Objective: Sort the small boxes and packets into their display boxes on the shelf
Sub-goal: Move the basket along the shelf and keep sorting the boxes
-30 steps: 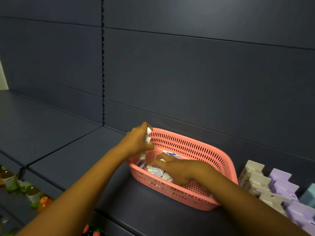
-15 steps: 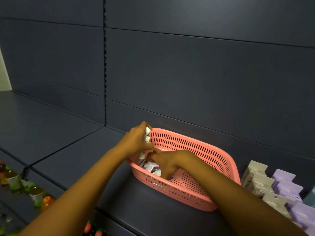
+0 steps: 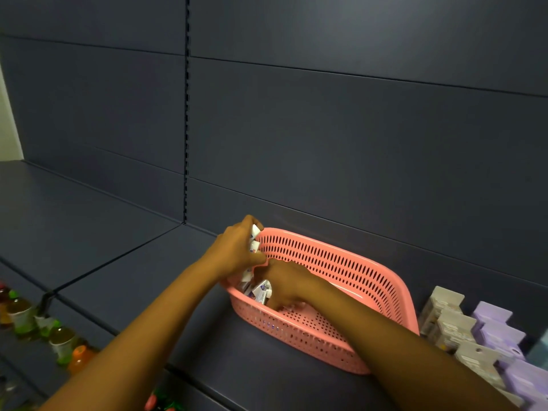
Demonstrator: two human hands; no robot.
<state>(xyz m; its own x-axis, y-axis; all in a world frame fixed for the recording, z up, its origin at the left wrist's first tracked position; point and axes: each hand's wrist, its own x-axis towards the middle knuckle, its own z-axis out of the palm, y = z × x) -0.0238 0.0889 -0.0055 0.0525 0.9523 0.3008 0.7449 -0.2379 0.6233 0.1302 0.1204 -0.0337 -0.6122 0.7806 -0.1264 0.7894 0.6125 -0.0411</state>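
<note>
A pink perforated basket (image 3: 350, 262) stands on the dark shelf (image 3: 118, 262) against the back panel. My left hand (image 3: 237, 250) hovers over the basket's left corner, shut on a bunch of small white packets (image 3: 254, 237) that stick out above and below its fingers. My right hand (image 3: 284, 284) reaches down inside the basket at its left end, fingers closed around more white and purple packets (image 3: 261, 292). To the right of the basket stand rows of grey (image 3: 450, 321) and lilac display boxes (image 3: 498, 330).
Bottles with green and orange caps (image 3: 59, 342) fill the lower shelf at the bottom left. The shelf's front edge runs diagonally below my arms. A slotted upright (image 3: 186, 114) divides the back panel.
My right hand has slid from the basket's middle to its left end, close under the left hand. The left hand has kept its packets in place.
</note>
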